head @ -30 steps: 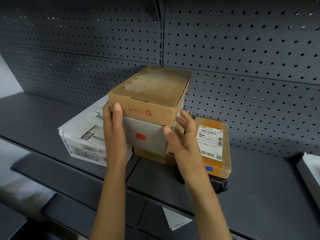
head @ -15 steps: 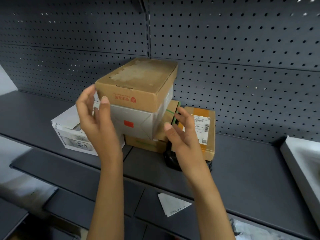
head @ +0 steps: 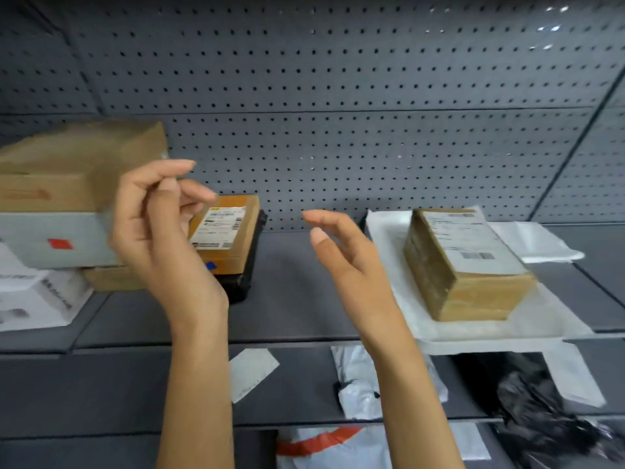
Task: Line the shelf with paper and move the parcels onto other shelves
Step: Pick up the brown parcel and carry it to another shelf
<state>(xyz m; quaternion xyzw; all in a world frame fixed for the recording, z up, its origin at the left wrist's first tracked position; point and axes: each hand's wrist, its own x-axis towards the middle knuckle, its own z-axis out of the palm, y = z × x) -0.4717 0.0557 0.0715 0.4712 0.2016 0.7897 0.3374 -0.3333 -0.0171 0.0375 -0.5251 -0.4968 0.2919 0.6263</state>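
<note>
Now both hands are hanging in the air in front of the shelf [head: 297, 299], holding nothing. The left hand [head: 159, 231] is raised with its fingers loosely curled and its thumb apart, clear of the stack beside it. The right hand [head: 341, 252] is lower and open, fingers slightly bent, palm facing left, between the two groups of parcels.

On the left, a brown box [head: 77, 164] is sitting on top of a grey box [head: 54, 238] bearing a red sticker [head: 60, 244]; under these a second brown carton [head: 111, 279] is showing, and a white parcel [head: 33, 299] is lying at the far left edge. Just right of the left hand, a flat taped box [head: 230, 231] with a label is resting on a black bag [head: 250, 258], leaning against the pegboard [head: 338, 96].

On the right, white paper [head: 473, 319] is lying over the shelf and hanging a little over its front edge. A brown parcel [head: 463, 265] with a white label is sitting on that paper, well apart from the left stack. More crumpled white sheet [head: 534, 242] is lying behind it.

On the lower shelf [head: 101, 384], a paper slip [head: 252, 370], a grey mailer [head: 365, 380] and a black plastic bag [head: 534, 407] are lying. Below that, a white bag with red [head: 324, 445] is showing. Much of the picture is blurring from motion, so the labels are not readable.
</note>
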